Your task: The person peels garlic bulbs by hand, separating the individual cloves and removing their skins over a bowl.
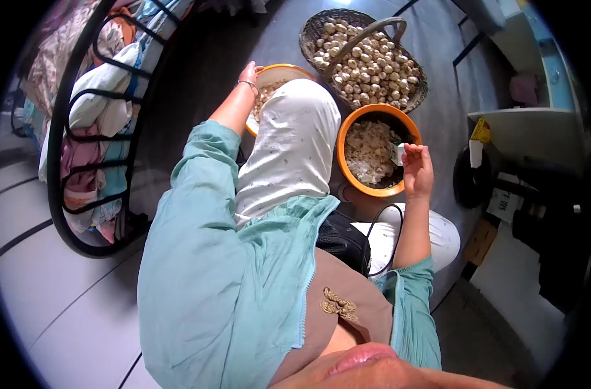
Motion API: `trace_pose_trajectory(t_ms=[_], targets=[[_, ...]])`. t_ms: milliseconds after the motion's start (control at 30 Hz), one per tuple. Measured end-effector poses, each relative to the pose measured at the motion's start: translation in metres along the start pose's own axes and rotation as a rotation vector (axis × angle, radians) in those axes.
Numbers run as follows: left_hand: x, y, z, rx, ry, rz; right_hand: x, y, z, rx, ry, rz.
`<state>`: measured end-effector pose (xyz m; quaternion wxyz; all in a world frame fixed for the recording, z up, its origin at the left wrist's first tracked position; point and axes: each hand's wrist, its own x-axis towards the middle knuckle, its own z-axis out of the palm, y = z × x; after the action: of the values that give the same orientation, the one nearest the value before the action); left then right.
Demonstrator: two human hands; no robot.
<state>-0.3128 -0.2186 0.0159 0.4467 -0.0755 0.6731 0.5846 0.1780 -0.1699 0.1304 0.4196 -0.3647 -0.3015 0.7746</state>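
Observation:
My left hand [249, 72] is at the left rim of an orange-rimmed bowl [297, 69] holding pale garlic pieces. Most of its fingers are hidden or foreshortened, and I cannot make out whether it grips the rim. My right hand [417, 170] is raised at the right edge of an orange bucket [343, 155]. Its fingers are closed around a small flat white-and-green thing [397, 154], too small to name. Papery garlic skins [370, 152] lie inside the bucket. Behind it stands a wicker basket [313, 40] full of whole garlic bulbs [373, 65].
My knee in white trousers [295, 136] partly covers the bowl. A black metal rack [59, 149] with folded cloths stands at the left. On the right are a white shelf unit [522, 117] and dark items. A black bag [341, 243] sits at my lap.

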Motion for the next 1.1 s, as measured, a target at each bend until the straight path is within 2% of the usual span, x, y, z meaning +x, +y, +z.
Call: trace_pose_trajectory(t_ms=[33, 67, 100, 133, 167, 233, 267, 300, 367, 400, 433, 567, 600, 633, 667, 700, 767, 800, 900, 967, 1000, 1100], targets=[[-0.001, 0.006, 0.006, 0.259, -0.016, 0.089, -0.001, -0.002, 0.002, -0.022, -0.013, -0.023], [-0.007, 0.002, 0.034, 0.266, -0.11, 0.015, -0.006, -0.002, 0.0, -0.083, -0.03, -0.018], [-0.026, 0.018, 0.035, 0.245, -0.155, -0.032, -0.001, -0.003, 0.004, -0.116, -0.053, -0.036], [-0.045, 0.026, 0.049, 0.269, -0.252, -0.025, -0.001, 0.001, 0.009, -0.126, -0.065, -0.012], [-0.067, 0.036, 0.069, 0.405, -0.584, -0.053, -0.008, 0.0, 0.007, -0.131, -0.052, 0.012], [-0.086, 0.046, 0.09, 0.512, -0.67, -0.016, -0.006, 0.0, 0.011, -0.209, -0.081, 0.019], [-0.096, 0.052, 0.122, 0.856, -0.854, 0.08, -0.011, 0.002, 0.01, -0.334, -0.053, 0.058], [-0.087, 0.051, 0.126, 0.882, -0.856, 0.091, -0.009, 0.003, 0.011, -0.327, -0.049, 0.053], [-0.102, 0.049, 0.179, 1.438, -1.012, 0.271, -0.013, 0.005, 0.011, -0.611, -0.027, 0.12], [-0.103, 0.054, 0.183, 1.47, -1.031, 0.228, -0.009, 0.006, 0.009, -0.573, -0.036, 0.141], [-0.115, 0.053, 0.198, 1.618, -1.071, 0.317, -0.006, 0.012, 0.006, -0.65, -0.037, 0.1], [-0.11, 0.012, 0.26, 1.9, -1.058, 0.324, -0.004, 0.022, -0.011, -1.031, -0.029, -0.014], [-0.114, 0.002, 0.273, 2.159, -1.062, 0.571, -0.006, 0.017, -0.007, -1.035, -0.035, -0.017], [-0.075, -0.029, 0.29, 2.382, -1.184, 0.708, -0.008, 0.012, -0.003, -1.039, -0.044, -0.023], [-0.038, -0.056, 0.299, 2.331, -1.061, 0.694, -0.009, 0.011, -0.003, -1.041, -0.046, -0.037], [-0.047, -0.063, 0.298, 2.276, -0.942, 0.678, -0.01, 0.006, 0.0, -1.046, -0.054, -0.047], [-0.043, -0.088, 0.291, 2.043, -0.599, 0.861, -0.011, 0.004, 0.0, -1.096, -0.054, -0.093], [-0.041, -0.1, 0.29, 1.943, -0.492, 0.828, -0.011, 0.003, -0.001, -1.081, -0.053, -0.094], [-0.057, -0.097, 0.297, 1.704, -0.316, 0.681, -0.011, 0.006, -0.003, -1.07, -0.042, -0.073], [-0.063, -0.084, 0.298, 1.666, -0.209, 0.771, -0.01, 0.005, -0.002, -1.085, -0.046, -0.08], [-0.034, -0.097, 0.298, 1.594, -0.055, 0.971, -0.01, 0.005, -0.002, -1.103, -0.053, -0.09], [0.008, -0.077, 0.31, 1.705, 0.04, 0.897, -0.008, 0.005, -0.002, -1.067, -0.049, -0.058]])
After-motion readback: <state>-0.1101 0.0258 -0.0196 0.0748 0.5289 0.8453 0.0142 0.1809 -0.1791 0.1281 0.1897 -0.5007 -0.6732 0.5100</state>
